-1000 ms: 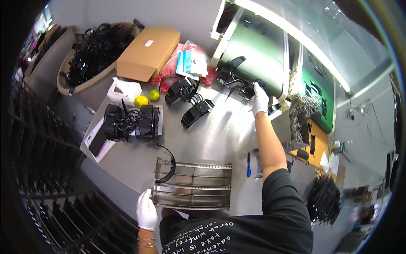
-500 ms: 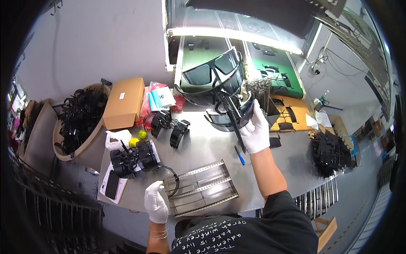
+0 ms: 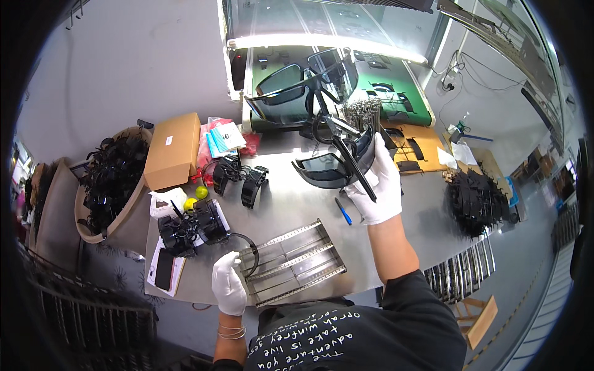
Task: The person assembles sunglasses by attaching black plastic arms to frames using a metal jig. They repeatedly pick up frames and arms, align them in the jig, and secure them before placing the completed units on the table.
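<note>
In my right hand (image 3: 382, 188), white-gloved and raised over the bench, are closed several black wraparound sunglasses (image 3: 322, 176) with dark lenses. They hang together in a cluster, their arms crossing, up in front of the conveyor. My left hand (image 3: 229, 284), also gloved, is low at the bench's near edge with its fingers curled together. A thin curved black strip (image 3: 257, 252) passes close to those fingers; whether they grip it I cannot tell. Beside that hand lies a metal rack (image 3: 327, 247) with slotted bars. A blue pen (image 3: 344, 212) lies between the rack and my right hand.
More black eyewear (image 3: 195, 226) sits at the left, near a phone (image 3: 164, 269) and a cardboard box (image 3: 173, 151). A tub (image 3: 86, 219) of black parts stands further left. The lit green conveyor (image 3: 408, 93) runs behind; a heap of black pieces (image 3: 476, 201) is at the right edge.
My right hand has turned the sunglasses, so the lower pair now shows more of its lenses. The whole view has shifted slightly. My left hand stays beside the rack.
</note>
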A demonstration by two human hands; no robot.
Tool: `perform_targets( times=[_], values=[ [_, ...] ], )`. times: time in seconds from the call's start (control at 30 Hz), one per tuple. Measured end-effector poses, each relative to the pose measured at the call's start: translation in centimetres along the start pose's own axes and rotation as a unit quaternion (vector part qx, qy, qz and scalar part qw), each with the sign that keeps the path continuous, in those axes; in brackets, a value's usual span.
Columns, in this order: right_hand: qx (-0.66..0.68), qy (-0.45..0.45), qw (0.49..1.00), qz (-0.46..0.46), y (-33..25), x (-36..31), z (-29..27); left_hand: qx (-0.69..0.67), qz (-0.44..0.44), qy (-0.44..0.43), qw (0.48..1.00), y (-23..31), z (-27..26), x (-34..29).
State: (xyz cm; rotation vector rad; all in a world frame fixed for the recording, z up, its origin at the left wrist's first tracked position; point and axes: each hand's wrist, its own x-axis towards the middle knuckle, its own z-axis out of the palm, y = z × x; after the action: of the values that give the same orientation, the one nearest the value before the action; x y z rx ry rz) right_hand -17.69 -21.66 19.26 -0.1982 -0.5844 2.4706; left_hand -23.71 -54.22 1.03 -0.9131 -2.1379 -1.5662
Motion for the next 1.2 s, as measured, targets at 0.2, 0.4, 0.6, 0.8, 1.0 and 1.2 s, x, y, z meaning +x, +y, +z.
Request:
perform_targets(
  times=[0.2, 0.4, 0.6, 0.8, 1.0, 1.2],
  values=[
    [0.075, -0.119, 0.989, 0.054, -0.8, 1.0, -2.9, 0.028, 0.0, -0.021, 0.999, -0.3, -0.4, 0.4],
    [-0.02, 0.003, 1.0, 0.019, 0.3, -0.2, -0.5, 0.011, 0.0, -0.01, 1.0, 0.4, -0.3, 1.3],
    [-0.007, -0.171, 0.977, 0.125, -1.0, 1.7, -1.0, 0.037, 0.081, 0.024, 0.996, 6.4, -0.7, 15.0],
    [-0.17, -0.165, 0.97, 0.053, -2.1, 2.8, 6.4, -0.307, -0.07, -0.076, 0.946, 7.4, 1.4, 20.9],
    [-0.52, -0.194, 0.81, -0.189, -4.3, -1.7, 5.0, -0.486, -0.06, 0.058, 0.87, 7.5, 4.1, 19.5],
    [-0.604, -0.229, 0.632, -0.428, -3.5, -2.3, 4.6, -0.414, 0.052, 0.133, 0.899, 9.1, 5.6, 19.3]
  ],
)
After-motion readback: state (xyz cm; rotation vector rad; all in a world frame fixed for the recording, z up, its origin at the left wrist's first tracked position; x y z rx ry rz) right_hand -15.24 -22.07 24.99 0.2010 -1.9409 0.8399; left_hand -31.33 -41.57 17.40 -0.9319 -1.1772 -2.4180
